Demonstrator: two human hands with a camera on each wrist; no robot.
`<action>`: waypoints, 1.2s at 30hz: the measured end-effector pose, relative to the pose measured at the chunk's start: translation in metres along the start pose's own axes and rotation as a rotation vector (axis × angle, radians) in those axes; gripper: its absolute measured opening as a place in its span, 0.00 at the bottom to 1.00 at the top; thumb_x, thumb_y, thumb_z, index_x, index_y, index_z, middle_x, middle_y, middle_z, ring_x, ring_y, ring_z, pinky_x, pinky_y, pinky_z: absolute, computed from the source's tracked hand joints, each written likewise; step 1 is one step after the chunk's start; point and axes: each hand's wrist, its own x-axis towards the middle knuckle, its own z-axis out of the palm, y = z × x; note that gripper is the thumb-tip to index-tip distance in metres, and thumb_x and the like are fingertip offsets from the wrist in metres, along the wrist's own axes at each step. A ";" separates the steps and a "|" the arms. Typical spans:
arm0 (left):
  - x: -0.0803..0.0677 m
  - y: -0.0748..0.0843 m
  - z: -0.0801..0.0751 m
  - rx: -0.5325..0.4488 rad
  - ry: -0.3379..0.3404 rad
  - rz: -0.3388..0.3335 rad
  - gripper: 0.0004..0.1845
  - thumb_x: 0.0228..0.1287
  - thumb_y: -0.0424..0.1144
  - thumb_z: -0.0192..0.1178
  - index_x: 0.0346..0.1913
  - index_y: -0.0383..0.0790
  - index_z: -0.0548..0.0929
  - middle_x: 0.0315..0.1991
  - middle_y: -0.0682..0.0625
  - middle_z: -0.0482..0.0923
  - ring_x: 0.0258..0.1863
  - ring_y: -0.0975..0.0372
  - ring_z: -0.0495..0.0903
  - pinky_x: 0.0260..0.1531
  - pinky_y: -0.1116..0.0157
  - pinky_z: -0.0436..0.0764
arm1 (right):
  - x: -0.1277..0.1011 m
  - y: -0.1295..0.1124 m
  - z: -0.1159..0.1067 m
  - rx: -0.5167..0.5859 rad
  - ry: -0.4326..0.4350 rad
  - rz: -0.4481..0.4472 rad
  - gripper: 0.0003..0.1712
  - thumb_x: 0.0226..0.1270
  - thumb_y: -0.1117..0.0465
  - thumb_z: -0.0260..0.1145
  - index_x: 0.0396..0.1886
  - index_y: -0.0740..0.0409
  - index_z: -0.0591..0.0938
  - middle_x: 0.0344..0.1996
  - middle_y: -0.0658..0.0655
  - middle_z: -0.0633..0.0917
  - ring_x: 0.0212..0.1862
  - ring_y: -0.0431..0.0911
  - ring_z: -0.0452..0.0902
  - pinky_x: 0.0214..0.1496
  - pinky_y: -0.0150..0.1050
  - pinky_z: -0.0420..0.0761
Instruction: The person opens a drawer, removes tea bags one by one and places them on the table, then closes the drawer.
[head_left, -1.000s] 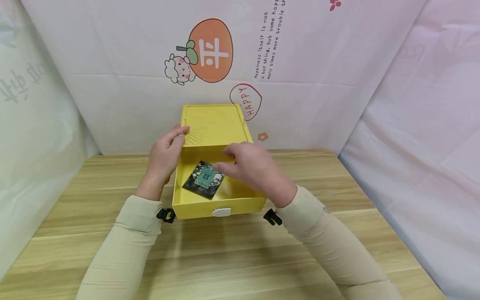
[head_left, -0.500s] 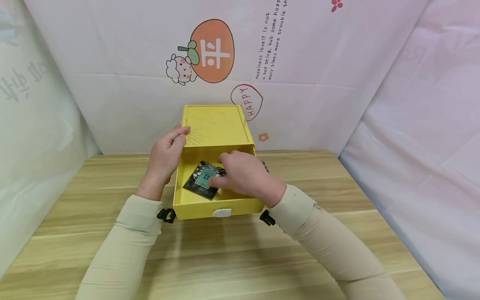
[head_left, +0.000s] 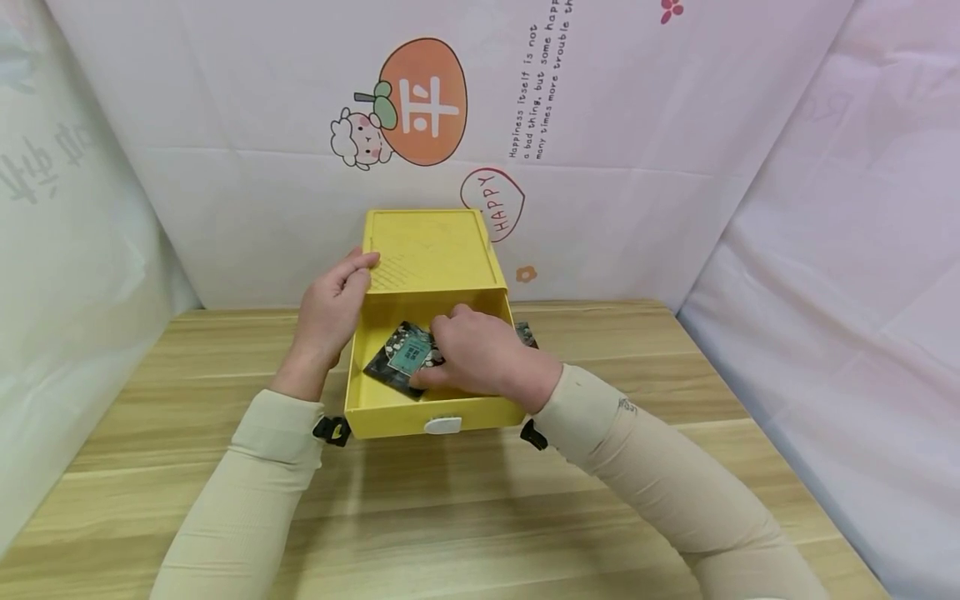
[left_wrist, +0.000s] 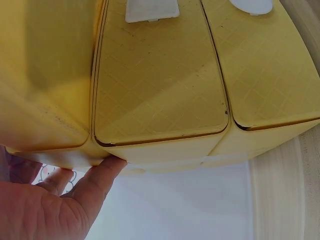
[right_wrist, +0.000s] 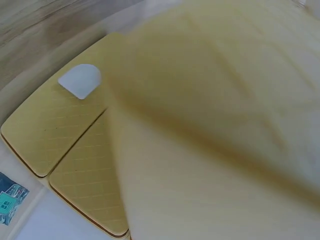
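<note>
- Left hand [head_left: 330, 308]: grips the yellow drawer unit [head_left: 435, 250] at its top left edge, fingertips over the rim – likely to steady the body while the other hand works inside.
- Right hand [head_left: 480, 350]: down in the open drawer [head_left: 397, 418], thumb and fingers at the right side of the dark packet [head_left: 405, 357]; cannot tell whether it pinches the packet or only touches it, since the hand hides that side.
- Packet: lies askew on the drawer floor, left of middle, teal label up. Drawer probably pulled out so a hand can get in from above.
- White handle [head_left: 442, 426]: on the drawer front, facing the person – within easy reach, presumably why the unit faces this way.
- Lower drawers [left_wrist: 160, 75]: closed, below the open one.
- Second packet [head_left: 527, 335]: on the wooden table [head_left: 420, 517], right of the unit, partly hidden by it; similar dark print.
- Printed cloth [head_left: 637, 100]: hangs behind the unit.
</note>
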 end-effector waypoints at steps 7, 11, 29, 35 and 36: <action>-0.001 0.001 0.001 -0.002 0.004 -0.003 0.26 0.81 0.50 0.43 0.72 0.48 0.79 0.80 0.57 0.63 0.81 0.62 0.59 0.79 0.56 0.60 | 0.001 0.000 0.002 -0.013 0.000 0.014 0.39 0.63 0.26 0.68 0.48 0.58 0.82 0.40 0.54 0.81 0.43 0.46 0.76 0.43 0.40 0.83; -0.001 0.001 0.001 -0.003 0.007 0.001 0.26 0.81 0.49 0.43 0.72 0.48 0.79 0.80 0.57 0.63 0.81 0.62 0.59 0.79 0.56 0.60 | 0.000 0.000 0.002 -0.005 0.007 0.018 0.40 0.62 0.25 0.68 0.47 0.59 0.81 0.38 0.54 0.80 0.42 0.46 0.76 0.42 0.39 0.82; -0.001 0.001 0.001 -0.008 0.007 0.000 0.26 0.82 0.50 0.43 0.72 0.47 0.79 0.80 0.56 0.63 0.81 0.63 0.59 0.79 0.56 0.60 | 0.001 0.001 0.003 0.015 0.058 0.049 0.44 0.57 0.24 0.71 0.50 0.59 0.82 0.38 0.54 0.81 0.42 0.47 0.76 0.42 0.40 0.83; -0.001 0.000 0.001 -0.006 0.003 -0.001 0.26 0.82 0.50 0.43 0.73 0.48 0.78 0.80 0.57 0.63 0.81 0.64 0.58 0.79 0.55 0.60 | 0.000 0.001 0.003 0.042 0.063 0.046 0.41 0.58 0.27 0.73 0.50 0.57 0.80 0.36 0.52 0.79 0.41 0.46 0.75 0.39 0.38 0.81; -0.001 0.000 0.001 -0.006 0.003 -0.001 0.26 0.82 0.50 0.43 0.73 0.48 0.78 0.80 0.57 0.63 0.81 0.64 0.58 0.79 0.56 0.60 | -0.001 0.001 0.003 0.047 0.062 0.045 0.40 0.58 0.28 0.73 0.50 0.56 0.79 0.36 0.52 0.79 0.40 0.46 0.76 0.38 0.38 0.80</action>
